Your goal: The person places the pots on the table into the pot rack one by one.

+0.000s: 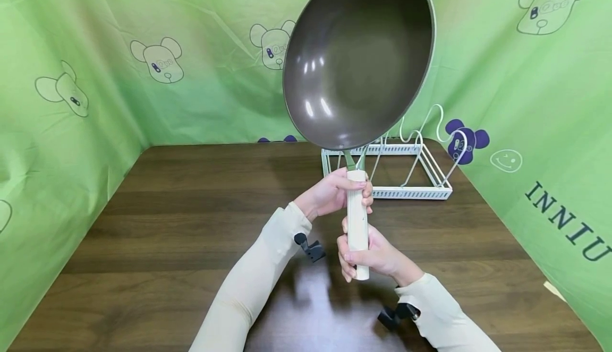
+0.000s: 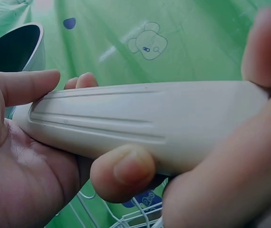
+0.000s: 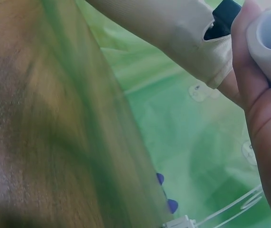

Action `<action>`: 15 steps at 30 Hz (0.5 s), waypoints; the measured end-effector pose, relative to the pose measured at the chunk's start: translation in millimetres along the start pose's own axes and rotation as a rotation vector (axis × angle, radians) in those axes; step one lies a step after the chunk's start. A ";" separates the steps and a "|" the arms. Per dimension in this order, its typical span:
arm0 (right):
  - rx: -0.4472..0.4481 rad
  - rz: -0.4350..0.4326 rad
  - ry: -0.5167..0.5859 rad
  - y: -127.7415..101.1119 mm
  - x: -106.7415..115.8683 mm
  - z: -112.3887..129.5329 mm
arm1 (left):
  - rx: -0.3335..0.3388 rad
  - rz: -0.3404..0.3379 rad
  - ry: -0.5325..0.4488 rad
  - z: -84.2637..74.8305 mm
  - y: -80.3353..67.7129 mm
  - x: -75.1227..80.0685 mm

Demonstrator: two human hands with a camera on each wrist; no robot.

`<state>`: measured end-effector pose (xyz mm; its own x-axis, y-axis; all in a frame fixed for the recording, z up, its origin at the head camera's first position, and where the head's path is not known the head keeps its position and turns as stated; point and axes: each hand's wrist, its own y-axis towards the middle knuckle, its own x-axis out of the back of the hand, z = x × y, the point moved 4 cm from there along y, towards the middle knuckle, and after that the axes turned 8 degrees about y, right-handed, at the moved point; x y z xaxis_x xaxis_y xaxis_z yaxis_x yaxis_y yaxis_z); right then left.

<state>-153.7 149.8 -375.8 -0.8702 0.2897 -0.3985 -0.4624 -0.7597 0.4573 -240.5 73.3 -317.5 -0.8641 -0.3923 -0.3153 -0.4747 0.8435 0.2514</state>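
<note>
A deep frying pan (image 1: 358, 60) with a dark brown inside is held up over the table, its bowl upward and its open side facing me. My left hand (image 1: 337, 190) grips the upper end of its cream handle (image 1: 357, 219), just below the metal neck, thumb across the front. Lower down, my right hand (image 1: 370, 251) grips the same handle near its end. In the left wrist view the grooved handle (image 2: 102, 114) runs between both hands, with part of the pan (image 2: 19, 50) behind. The right wrist view catches the hollow handle end (image 3: 268, 42) beside my right palm.
Behind the pan, a white wire rack (image 1: 411, 192) stands on the back right of the brown wooden table (image 1: 191, 224). Green cloth (image 1: 215, 102) with mouse-head drawings hangs around the table's back and sides. Dark camera mounts (image 1: 311, 248) sit at both wrists.
</note>
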 end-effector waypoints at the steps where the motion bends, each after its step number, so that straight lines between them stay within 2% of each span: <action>1: 0.004 0.000 -0.006 -0.4 0.3 0.5 | 0.002 0.003 -0.001 0.0 0.8 -0.5; 6: 0.029 0.008 -0.029 -1.6 1.0 4.0 | 0.018 0.010 0.002 -1.4 5.1 -4.2; 15: 0.060 -0.008 -0.073 -6.0 4.1 6.1 | 0.067 -0.033 -0.009 -0.5 12.4 -9.2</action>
<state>-155.5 159.1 -375.3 -0.8755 0.3390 -0.3443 -0.4768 -0.7215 0.5021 -238.5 87.2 -311.0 -0.8465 -0.4173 -0.3307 -0.4903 0.8530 0.1787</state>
